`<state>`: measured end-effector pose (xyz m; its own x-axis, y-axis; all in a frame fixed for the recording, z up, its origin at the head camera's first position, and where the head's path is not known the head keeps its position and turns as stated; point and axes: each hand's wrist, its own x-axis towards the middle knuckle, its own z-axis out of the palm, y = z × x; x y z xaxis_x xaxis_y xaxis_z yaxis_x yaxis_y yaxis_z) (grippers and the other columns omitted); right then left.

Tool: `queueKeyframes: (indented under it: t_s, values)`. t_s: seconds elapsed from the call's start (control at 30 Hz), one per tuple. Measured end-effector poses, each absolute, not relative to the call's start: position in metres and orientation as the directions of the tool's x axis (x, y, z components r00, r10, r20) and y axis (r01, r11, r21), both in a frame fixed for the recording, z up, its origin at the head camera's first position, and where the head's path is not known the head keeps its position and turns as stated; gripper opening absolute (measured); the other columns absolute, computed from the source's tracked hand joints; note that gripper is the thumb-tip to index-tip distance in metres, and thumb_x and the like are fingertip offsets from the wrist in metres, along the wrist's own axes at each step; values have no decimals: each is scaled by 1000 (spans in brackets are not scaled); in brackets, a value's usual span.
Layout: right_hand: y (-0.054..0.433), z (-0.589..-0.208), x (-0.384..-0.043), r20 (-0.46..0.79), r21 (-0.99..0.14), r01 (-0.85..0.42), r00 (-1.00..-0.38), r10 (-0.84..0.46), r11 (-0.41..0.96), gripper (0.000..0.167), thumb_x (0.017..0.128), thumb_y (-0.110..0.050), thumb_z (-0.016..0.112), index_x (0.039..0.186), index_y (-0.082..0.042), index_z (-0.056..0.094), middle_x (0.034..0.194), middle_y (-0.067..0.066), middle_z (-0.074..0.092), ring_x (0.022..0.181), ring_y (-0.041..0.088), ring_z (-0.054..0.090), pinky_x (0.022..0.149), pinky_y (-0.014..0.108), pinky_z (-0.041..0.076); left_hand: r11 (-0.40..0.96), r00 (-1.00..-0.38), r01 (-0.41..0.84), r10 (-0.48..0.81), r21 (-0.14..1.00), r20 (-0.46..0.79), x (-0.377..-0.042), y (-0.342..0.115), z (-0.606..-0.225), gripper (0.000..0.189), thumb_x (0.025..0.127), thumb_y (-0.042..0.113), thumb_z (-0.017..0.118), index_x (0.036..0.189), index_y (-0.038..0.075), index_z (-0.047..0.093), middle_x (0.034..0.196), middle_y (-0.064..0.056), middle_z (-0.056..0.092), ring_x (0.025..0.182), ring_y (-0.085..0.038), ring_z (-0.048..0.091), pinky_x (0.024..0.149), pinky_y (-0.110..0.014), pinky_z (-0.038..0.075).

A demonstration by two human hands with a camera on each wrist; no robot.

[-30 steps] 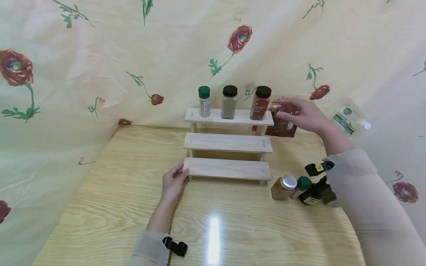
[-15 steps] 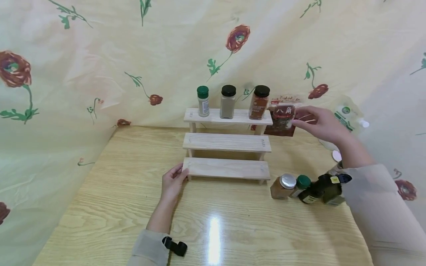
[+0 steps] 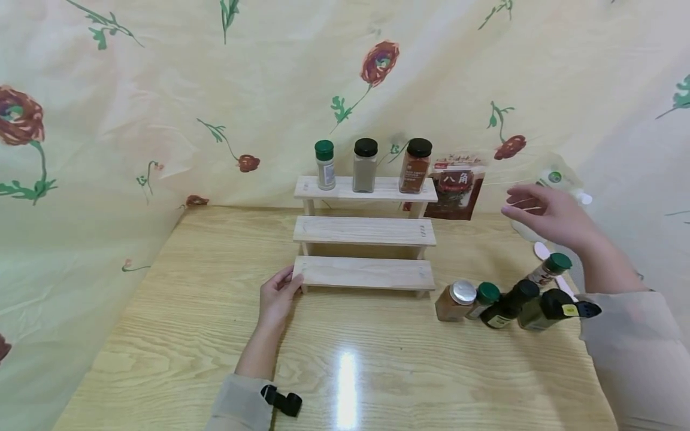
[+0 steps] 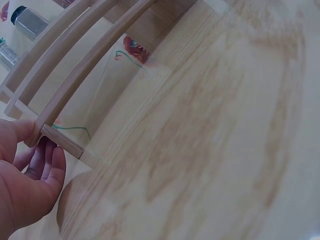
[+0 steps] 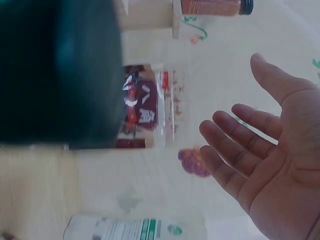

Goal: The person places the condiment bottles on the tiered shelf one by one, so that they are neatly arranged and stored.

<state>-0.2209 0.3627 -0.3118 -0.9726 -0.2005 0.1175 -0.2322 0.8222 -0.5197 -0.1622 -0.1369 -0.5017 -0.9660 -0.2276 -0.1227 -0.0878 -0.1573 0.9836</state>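
Note:
A three-tier wooden shelf rack (image 3: 366,272) stands against the back wall. My left hand (image 3: 276,302) grips the left end of its lowest tier, thumb over the board and fingers curled beneath in the left wrist view. On the top tier stand a green-capped spice bottle (image 3: 326,172), a black-capped jar of pale powder (image 3: 365,172) and a black-capped jar of red powder (image 3: 415,172). My right hand (image 3: 555,218) hovers at the right with nothing in it, fingers relaxed. Left of it, a dark red star anise packet (image 3: 453,194) leans upright beside the rack.
Right of the rack cluster a silver-capped jar (image 3: 453,304), a small green-capped bottle (image 3: 482,299), a dark bottle (image 3: 507,308) and other bottles. A clear pouch with a white spout (image 3: 583,197) leans on the wall, partly behind my right hand. A white spoon (image 3: 541,251) lies near the bottles.
My right hand has drawn away from the star anise packet, rightward and slightly down, uncovering it. My left hand has kept its grip on the rack.

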Motion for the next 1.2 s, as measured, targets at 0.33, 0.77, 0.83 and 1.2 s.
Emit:
queueKeyframes:
  t_s: [0.33, 0.77, 0.83, 1.2]
  values:
    - [398, -332, -205, 102, -536, -184, -983, -153, 824, 53, 101, -31, 64, 138, 5, 53, 126, 32, 60, 87, -24, 44, 68, -2, 38, -178, -955, -142, -234, 974, -182, -164, -138, -497, 43, 94, 3, 72, 134, -9, 59, 107, -10, 62, 89, -6, 63, 79, -17, 58]
    - [429, -363, -191, 31, -517, -87, -996, -83, 852, 60, 101, -35, 63, 138, 10, 49, 128, 37, 56, 105, 29, 65, 66, 15, 52, -165, -958, -143, -223, 976, -178, -164, -137, -499, 40, 95, 4, 70, 132, -8, 60, 106, -9, 61, 89, -9, 63, 78, -19, 59]
    - [433, -369, -189, 20, -514, -75, -997, -75, 855, 61, 101, -35, 63, 138, 11, 48, 128, 38, 54, 112, 55, 55, 74, 34, 61, -160, -957, -147, -226, 976, -181, -164, -137, -499, 40, 95, 4, 70, 132, -7, 61, 106, -9, 62, 90, -10, 63, 78, -19, 59]
    - [455, -398, -179, 25, -471, -51, -999, -45, 881, 65, 97, -36, 71, 136, 11, 50, 129, 39, 54, 112, 57, 54, 81, 68, 52, -144, -958, -154, -221, 978, -183, -163, -136, -499, 39, 96, 5, 69, 133, -6, 61, 108, -9, 61, 91, -10, 62, 78, -18, 59]
